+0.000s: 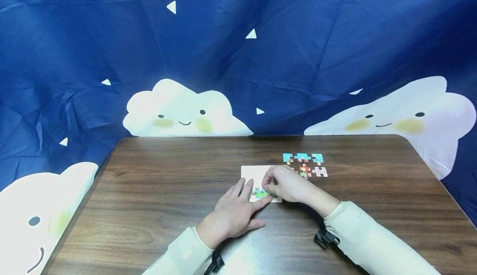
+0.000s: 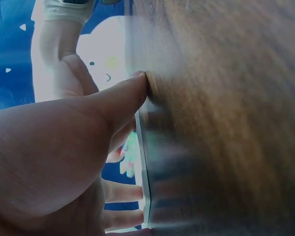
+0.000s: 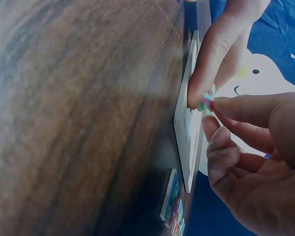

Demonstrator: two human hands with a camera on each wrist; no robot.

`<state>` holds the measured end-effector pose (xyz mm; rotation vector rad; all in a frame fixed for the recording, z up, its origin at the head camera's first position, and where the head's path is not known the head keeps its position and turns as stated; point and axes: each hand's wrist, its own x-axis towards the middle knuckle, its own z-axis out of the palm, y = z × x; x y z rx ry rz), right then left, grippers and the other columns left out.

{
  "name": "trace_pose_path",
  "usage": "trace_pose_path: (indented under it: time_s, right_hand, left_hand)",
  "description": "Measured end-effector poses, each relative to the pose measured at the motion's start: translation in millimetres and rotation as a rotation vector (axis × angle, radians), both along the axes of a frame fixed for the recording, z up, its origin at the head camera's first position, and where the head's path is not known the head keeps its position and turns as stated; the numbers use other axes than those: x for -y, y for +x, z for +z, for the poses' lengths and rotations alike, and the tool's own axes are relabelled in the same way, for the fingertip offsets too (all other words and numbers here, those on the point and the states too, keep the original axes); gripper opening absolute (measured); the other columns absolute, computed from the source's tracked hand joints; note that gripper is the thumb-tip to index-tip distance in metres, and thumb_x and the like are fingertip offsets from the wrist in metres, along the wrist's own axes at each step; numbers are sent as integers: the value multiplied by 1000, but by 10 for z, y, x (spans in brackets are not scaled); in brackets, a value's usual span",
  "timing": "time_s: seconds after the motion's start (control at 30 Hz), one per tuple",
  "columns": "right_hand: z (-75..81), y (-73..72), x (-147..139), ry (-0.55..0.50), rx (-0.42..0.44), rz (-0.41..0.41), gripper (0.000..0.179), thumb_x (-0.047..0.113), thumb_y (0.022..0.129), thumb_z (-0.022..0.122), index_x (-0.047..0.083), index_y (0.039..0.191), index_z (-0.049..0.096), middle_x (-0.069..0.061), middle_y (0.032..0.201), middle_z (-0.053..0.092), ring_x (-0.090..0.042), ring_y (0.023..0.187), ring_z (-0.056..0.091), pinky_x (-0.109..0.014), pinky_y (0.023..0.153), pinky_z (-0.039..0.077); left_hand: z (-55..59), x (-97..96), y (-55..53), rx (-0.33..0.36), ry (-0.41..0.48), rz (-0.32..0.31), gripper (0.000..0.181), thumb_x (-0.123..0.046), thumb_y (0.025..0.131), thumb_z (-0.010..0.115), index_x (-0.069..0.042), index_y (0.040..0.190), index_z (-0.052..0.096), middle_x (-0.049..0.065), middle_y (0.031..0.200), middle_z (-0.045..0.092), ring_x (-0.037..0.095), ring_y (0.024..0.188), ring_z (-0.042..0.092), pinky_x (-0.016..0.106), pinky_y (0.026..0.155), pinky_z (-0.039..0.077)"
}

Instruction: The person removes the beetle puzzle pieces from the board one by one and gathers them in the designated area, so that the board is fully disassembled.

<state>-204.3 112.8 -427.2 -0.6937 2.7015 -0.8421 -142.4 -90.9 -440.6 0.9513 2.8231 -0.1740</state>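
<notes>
A white puzzle board (image 1: pixel 253 170) lies on the table, with green and colourful puzzle pieces (image 1: pixel 260 193) along its near edge. My left hand (image 1: pixel 235 213) rests with fingers spread, fingertips on the board's left and near edges; in the left wrist view its thumb (image 2: pixel 125 98) reaches the tabletop. My right hand (image 1: pixel 288 184) is over the board's right side. Between its thumb and finger, in the right wrist view, it pinches a small multicoloured puzzle piece (image 3: pixel 209 102), right beside a left-hand finger (image 3: pixel 206 69). The right hand hides part of the board.
Loose puzzle pieces lie to the right of the board in two rows: blue ones (image 1: pixel 302 158) behind, a red one (image 1: pixel 304 170) and a pink one (image 1: pixel 320 171) in front. The brown wooden table (image 1: pixel 167 175) ends at a blue cloud-print curtain (image 1: pixel 208 39).
</notes>
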Motion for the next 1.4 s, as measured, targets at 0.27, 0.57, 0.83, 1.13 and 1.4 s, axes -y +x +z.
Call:
trace_pose_path:
  time_s: [0.27,0.57,0.83,1.13,1.4]
  right_hand:
    - [-19,-14,-7,-21,25,13,12,3,93,78,13,87,76,7,76,66,-4,70,56,-23,66,48]
    - [-29,10,-55,-77,31,34,11,2,95,76,12,91,77,8,77,65,-4,72,56,-23,69,47]
    - [-10,-3,-110,-115,-7,7,11,5,99,73,14,94,77,7,81,66,-6,74,56,-23,70,48]
    - [58,-2,-198,-139,-30,-17,11,6,101,72,15,96,77,7,83,68,-9,78,58,-25,73,49]
    - [90,30,-268,-162,-19,-44,9,6,101,72,13,99,78,6,85,71,-7,77,61,-25,73,52]
  left_hand:
    - [-12,2,7,-27,-5,-12,68,-71,101,56,-54,164,37,17,167,40,40,155,43,45,125,42]
    - [0,-9,-3,2,-5,-5,68,-71,102,55,-55,164,35,17,169,38,40,157,40,46,126,41]
    - [3,-8,-6,13,-6,1,68,-71,101,55,-55,164,35,17,170,37,40,158,39,46,126,41]
    - [16,-4,-8,33,15,10,68,-70,102,56,-54,164,36,17,171,36,40,159,38,48,126,40]
    - [18,2,-3,32,21,11,68,-70,102,56,-54,164,36,17,170,36,40,158,38,48,126,41]
